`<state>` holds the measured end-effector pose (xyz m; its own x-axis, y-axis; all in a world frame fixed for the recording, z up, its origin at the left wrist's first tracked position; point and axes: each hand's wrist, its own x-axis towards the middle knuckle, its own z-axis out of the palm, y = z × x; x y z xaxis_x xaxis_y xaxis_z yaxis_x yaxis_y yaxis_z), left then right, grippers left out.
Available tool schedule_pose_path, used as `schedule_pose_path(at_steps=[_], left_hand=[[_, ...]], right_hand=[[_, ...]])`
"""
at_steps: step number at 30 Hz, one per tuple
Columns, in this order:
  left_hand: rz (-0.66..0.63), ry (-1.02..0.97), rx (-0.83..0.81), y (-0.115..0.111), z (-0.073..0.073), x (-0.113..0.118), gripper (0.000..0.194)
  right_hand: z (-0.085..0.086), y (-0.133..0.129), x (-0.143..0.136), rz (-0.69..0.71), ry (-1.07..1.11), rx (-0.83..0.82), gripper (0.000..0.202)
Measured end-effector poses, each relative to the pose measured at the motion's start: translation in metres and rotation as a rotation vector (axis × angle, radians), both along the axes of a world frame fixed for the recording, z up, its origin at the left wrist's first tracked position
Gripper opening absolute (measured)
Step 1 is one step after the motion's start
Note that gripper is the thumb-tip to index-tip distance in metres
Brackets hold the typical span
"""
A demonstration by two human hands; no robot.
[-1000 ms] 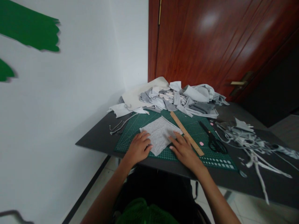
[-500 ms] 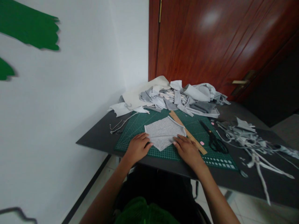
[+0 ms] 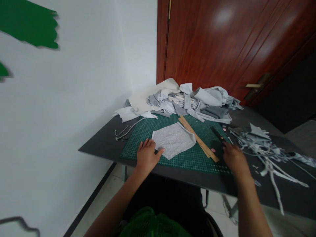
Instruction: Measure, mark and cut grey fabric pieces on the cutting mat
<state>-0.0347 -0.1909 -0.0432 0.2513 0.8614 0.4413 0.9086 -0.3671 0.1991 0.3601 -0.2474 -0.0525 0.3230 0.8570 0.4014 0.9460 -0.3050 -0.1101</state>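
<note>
At the middle of a green cutting mat printed with a fine grid [image 3: 187,161]: a light grey, roughly five-sided piece of soft cloth [image 3: 172,140], spread flat, edge rolled on the side toward the mat's far right corner. Steadied at its left side by an open left hand [image 3: 148,153], palm down, thumb out, gripping nothing. At the mat's right side, over the handles of long, dark-bladed scissors [image 3: 217,134], a right hand [image 3: 234,158]; impossible to tell whether closed around them or merely laid on top. Slanted across the mat between cloth and scissors: a flat, light-brown wooden ruler [image 3: 201,142], perhaps doubled. Beyond the mat's far edge, a heap of white, cream and grey fabric scraps [image 3: 182,102]. Apparently at the step of taking up the scissors; calling next, on that reading, for a secure grip and a clean lift, without disturbing the cloth.
</note>
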Motion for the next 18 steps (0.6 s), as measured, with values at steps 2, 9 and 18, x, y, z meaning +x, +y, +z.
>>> schedule_pose_path(at_steps=[2,9,18], left_hand=[[0.01,0.004,-0.033,-0.001,0.001,0.001,0.032],[0.0,-0.015,-0.085,-0.002,0.006,-0.001,0.024],[-0.078,-0.049,-0.072,-0.002,0.009,-0.005,0.018]], right_hand=[[-0.005,-0.004,0.012,0.042,0.012,-0.044,0.038],[-0.001,-0.005,0.012,-0.095,0.04,-0.153,0.036],[-0.024,0.0,0.035,-0.11,0.433,0.137,0.043]])
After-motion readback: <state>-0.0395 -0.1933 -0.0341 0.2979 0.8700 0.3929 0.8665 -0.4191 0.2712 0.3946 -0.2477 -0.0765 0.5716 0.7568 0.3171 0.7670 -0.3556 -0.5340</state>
